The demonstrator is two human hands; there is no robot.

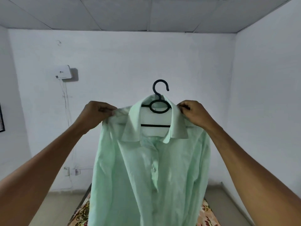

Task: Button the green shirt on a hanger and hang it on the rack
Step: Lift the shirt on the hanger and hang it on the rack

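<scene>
Both hands, left hand [97, 111] and right hand [193, 111], pinch the green shirt [146, 168] shoulders; hanger [160, 95] hook rises midway between, rack unseen.

The shirt [146, 168] is hanging on the hanger [160, 101]; the left hand [96, 114] is pinching its left shoulder, the right hand [195, 114] its right; a bed [81, 212], seemingly, is lying below.
</scene>
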